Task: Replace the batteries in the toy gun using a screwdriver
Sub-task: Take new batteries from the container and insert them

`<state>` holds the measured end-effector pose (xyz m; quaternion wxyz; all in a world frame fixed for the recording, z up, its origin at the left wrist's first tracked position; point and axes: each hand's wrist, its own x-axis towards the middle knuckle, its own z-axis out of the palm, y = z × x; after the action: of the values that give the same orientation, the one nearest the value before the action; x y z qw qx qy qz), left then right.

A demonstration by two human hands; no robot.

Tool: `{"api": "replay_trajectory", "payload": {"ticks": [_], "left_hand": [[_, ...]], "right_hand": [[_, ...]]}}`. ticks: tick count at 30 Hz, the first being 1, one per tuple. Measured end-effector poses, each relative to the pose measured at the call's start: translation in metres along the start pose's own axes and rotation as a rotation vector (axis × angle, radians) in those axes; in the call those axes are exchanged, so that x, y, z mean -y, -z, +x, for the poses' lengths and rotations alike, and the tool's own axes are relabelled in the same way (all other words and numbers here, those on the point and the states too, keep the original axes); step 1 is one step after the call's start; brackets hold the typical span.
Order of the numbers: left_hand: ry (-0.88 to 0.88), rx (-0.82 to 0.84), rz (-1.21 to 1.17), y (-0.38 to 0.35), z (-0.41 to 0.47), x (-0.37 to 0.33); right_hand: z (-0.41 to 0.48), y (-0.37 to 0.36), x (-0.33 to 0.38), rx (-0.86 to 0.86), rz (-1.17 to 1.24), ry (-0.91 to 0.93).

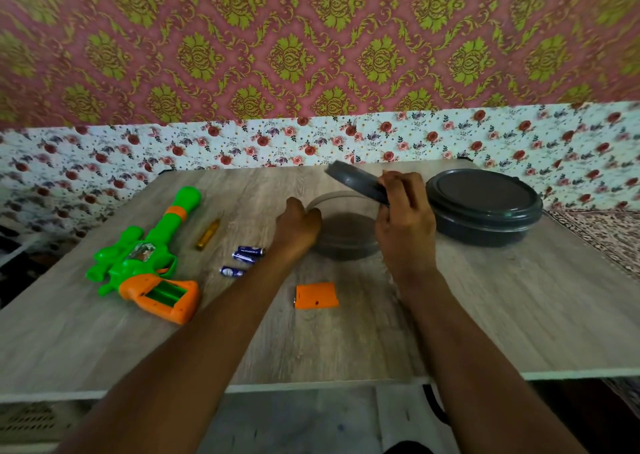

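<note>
the wooden table [346, 342] fills the view below me. the biggest thing on it is the green and orange toy gun [145, 256], which lies flat at about 9 o'clock from my hands, muzzle toward 1 o'clock and orange grip toward me. its battery compartment [166, 294] is uncovered and looks empty. at 2 o'clock stands a grey closed container [485, 207] with its own lid on. between my two hands is the open container [346, 239]; i cannot see what is inside. my left hand [298, 228] is at its left rim, fingers curled over the edge to steady it. my right hand [405, 225] pinches the grey lid [353, 180], which is lifted clear of the bowl and tilted, its far edge pointing to 11 o'clock. the orange battery cover [316, 296] lies flat at 6 o'clock from the open container, near me. the yellow-handled screwdriver [207, 233] lies between gun and batteries, with its tip to 1 o'clock. the three small blue batteries [246, 254] lie loose just beside my left wrist, at about 8 o'clock from the left hand, their long axes roughly along the 3 to 9 line. i cannot tell if these are the old or the new ones. for the next move, i think, what matters is that the batteries are on the left hand's side, with the gun beyond them, so the left hand has the shorter way, while the right one is busy with the lid.
</note>
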<state>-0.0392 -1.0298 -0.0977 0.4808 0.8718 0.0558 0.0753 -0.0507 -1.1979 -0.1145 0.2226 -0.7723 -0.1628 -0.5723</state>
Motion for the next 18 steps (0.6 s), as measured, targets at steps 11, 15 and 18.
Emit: {"api": "replay_trajectory", "payload": {"ticks": [11, 15, 18], "left_hand": [[-0.098, 0.007, 0.412, 0.099, -0.008, 0.041], [-0.137, 0.157, 0.491, 0.125, -0.007, 0.06], [-0.098, 0.374, 0.634, 0.137, -0.006, 0.066]], "right_hand": [[0.058, -0.077, 0.073, 0.29, -0.036, 0.314], [0.066, -0.12, 0.092, 0.572, -0.155, 0.416], [0.068, -0.14, 0.095, 0.777, -0.25, 0.415]]}}
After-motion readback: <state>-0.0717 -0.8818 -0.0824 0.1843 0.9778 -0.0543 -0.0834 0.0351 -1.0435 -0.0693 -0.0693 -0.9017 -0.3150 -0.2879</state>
